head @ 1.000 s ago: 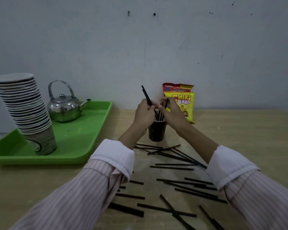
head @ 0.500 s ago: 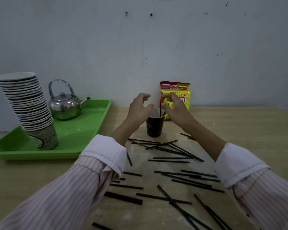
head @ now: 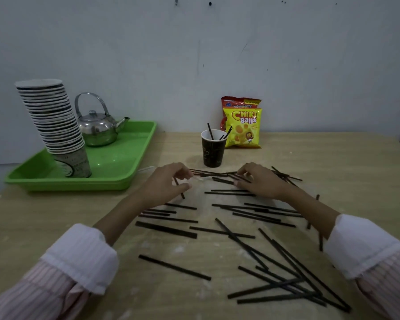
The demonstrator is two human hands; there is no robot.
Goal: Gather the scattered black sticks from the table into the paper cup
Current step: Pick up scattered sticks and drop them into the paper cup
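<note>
A dark paper cup (head: 212, 150) stands upright near the back of the table with three black sticks poking out of its rim. Several black sticks (head: 252, 213) lie scattered flat across the table in front of it, most of them to the right and towards me. My left hand (head: 169, 183) hovers low in front of the cup, fingers curled and apart, its fingertips at the ends of a small pile of sticks (head: 214, 174). My right hand (head: 260, 181) rests on the same pile from the right, thumb and fingers pinched around a stick there.
At the left, a green tray (head: 116, 162) holds a leaning stack of paper cups (head: 56, 125) and a metal kettle (head: 97, 128). Two snack bags (head: 243, 125) lean on the wall right behind the cup. My striped sleeves cover both lower corners.
Both hands have left the rim of the cup and come down to the pile of sticks in front of it. The sticks they held now stand in the cup.
</note>
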